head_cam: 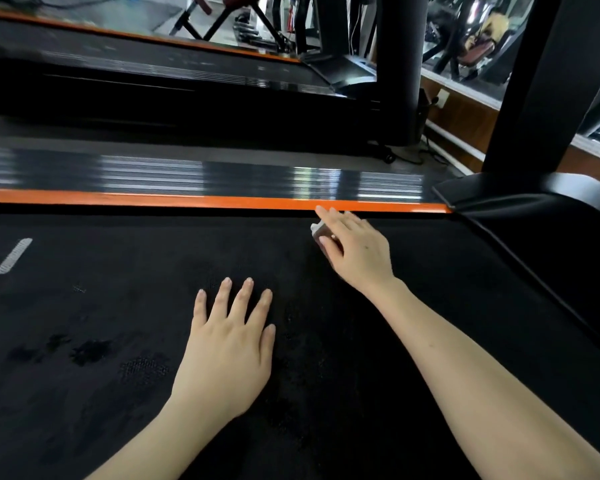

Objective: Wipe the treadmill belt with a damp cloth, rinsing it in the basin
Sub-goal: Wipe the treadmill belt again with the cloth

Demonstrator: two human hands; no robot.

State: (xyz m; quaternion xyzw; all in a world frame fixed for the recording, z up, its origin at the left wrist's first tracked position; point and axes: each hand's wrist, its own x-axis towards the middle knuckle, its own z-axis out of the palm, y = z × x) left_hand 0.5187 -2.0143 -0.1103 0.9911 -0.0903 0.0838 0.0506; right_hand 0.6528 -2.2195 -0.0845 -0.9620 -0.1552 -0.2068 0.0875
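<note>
The black treadmill belt point(118, 306) is filling most of the view, stretching from the near edge out to its far border and running off both the left and right sides. Beyond it a neighbouring treadmill point(118, 64) is lying parallel, well apart and blurred. A black upright post point(534, 81) is rising at the far right, just past the belt's right end. Along the belt's far border a ribbed grey foot rail point(222, 174) is catching the light, and an orange strip point(153, 197) is running between this rail and the belt.

The left hand point(227, 348) is lying flat on the belt near the middle, palm down, with its fingers straight and slightly spread and nothing in it. The right hand point(357, 251) is reaching further out and to the right, to the belt's far border, its index fingertip touching the orange strip. It is holding the cloth point(316, 231) down against the belt. The cloth is showing only as a small pale fold peeking out between index finger and thumb, with the rest hidden under the hand.

Darker damp patches point(90, 351) are showing on the near left of the belt. White dashes point(14, 256) are marking the belt at the far left. A ring point(333, 236) is glinting on the right hand.
</note>
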